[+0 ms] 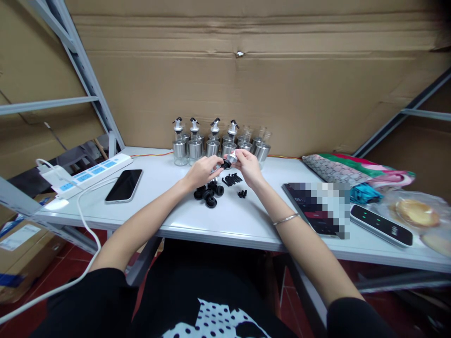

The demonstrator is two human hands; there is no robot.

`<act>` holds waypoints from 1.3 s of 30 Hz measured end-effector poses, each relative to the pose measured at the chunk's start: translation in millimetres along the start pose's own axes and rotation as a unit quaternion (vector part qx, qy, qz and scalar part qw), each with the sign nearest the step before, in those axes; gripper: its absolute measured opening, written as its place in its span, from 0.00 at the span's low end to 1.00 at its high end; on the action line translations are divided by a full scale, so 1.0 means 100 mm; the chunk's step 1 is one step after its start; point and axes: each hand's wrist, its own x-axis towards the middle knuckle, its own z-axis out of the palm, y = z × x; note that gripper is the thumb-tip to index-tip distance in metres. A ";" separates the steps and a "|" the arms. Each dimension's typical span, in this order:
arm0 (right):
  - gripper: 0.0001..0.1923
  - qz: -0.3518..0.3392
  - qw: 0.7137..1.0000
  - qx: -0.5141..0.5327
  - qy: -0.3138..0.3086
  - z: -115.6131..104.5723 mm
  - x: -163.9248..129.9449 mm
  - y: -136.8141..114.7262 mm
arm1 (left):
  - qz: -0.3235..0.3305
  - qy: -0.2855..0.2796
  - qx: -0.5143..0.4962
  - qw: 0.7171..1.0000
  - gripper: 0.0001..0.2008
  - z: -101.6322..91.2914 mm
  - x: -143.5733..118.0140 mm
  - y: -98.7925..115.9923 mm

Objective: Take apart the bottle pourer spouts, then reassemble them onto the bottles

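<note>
My left hand has its fingers closed on a black ribbed stopper. The fingers of my right hand pinch a silver-white pourer spout that meets the stopper; whether the two are joined I cannot tell. Below my hands is a pile of black rubber stoppers. To its right lie a row of thin black levers and a few small black caps. Behind my hands stand several glass bottles with steel sleeves. Some of the front ones carry pourer tops with black levers; those farther right have bare necks.
A phone and a power strip with a white cable are on the left. A partly blurred tablet, a white device with a black panel, a bagged round food item and colourful fabric lie right. Cardboard backs the table.
</note>
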 end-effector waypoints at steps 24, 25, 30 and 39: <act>0.22 -0.021 0.990 -0.122 -0.061 -0.01 0.01 0.06 | -0.004 -0.040 0.027 0.999 0.20 0.00 0.01 0.02; 0.24 -0.029 0.990 -0.126 -0.058 -0.01 0.01 0.05 | -0.009 -0.039 0.029 0.999 0.20 0.00 0.01 0.02; 0.25 -0.097 0.976 -0.152 -0.123 0.03 -0.04 0.03 | -0.042 -0.019 0.030 0.998 0.19 0.01 0.00 -0.03; 0.28 -0.144 0.950 -0.227 -0.158 0.02 -0.07 0.05 | -0.076 -0.036 0.024 0.996 0.19 0.03 -0.02 -0.06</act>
